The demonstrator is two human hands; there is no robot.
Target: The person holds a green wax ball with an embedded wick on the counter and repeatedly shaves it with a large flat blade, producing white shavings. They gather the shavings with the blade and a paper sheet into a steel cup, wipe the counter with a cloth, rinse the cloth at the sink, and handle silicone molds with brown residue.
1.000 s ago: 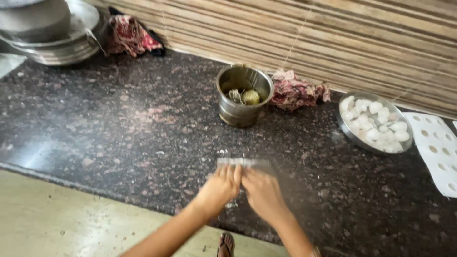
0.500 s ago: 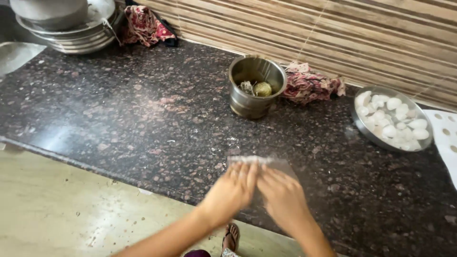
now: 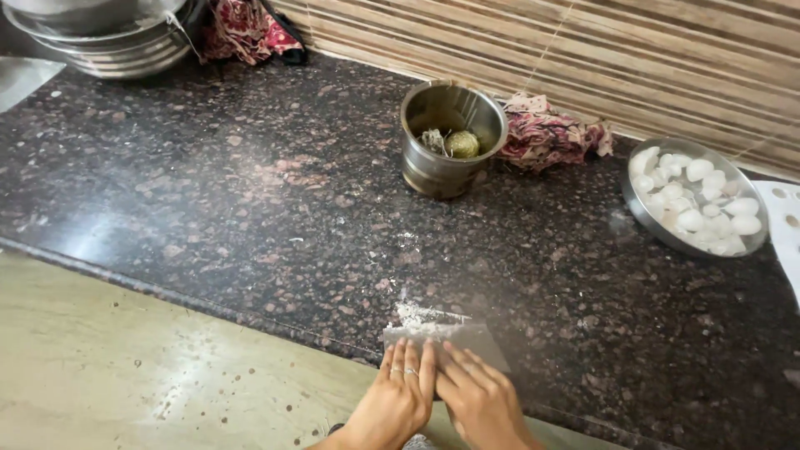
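Stock as I read it, left to right: stacked steel bowls (image 3: 108,42) cut off at the top corner; patterned red cloth (image 3: 246,29) beside them; my left hand (image 3: 398,398), flat and fingers together, pressing on a thin grey scraper sheet (image 3: 454,340) at the near edge of the dark stone desk (image 3: 208,192); white powder (image 3: 421,315) heaped along the sheet's far edge; steel cup (image 3: 450,137) holding a scrubber; my right hand (image 3: 483,404), flat likewise, touching the sheet; crumpled cloth (image 3: 554,133); steel bowl of white pieces (image 3: 696,196). Risk, in my judgement: powder spilling over the desk's edge, being so near it. Unclear: sheet's material; what the white pieces are; wrists cut off.
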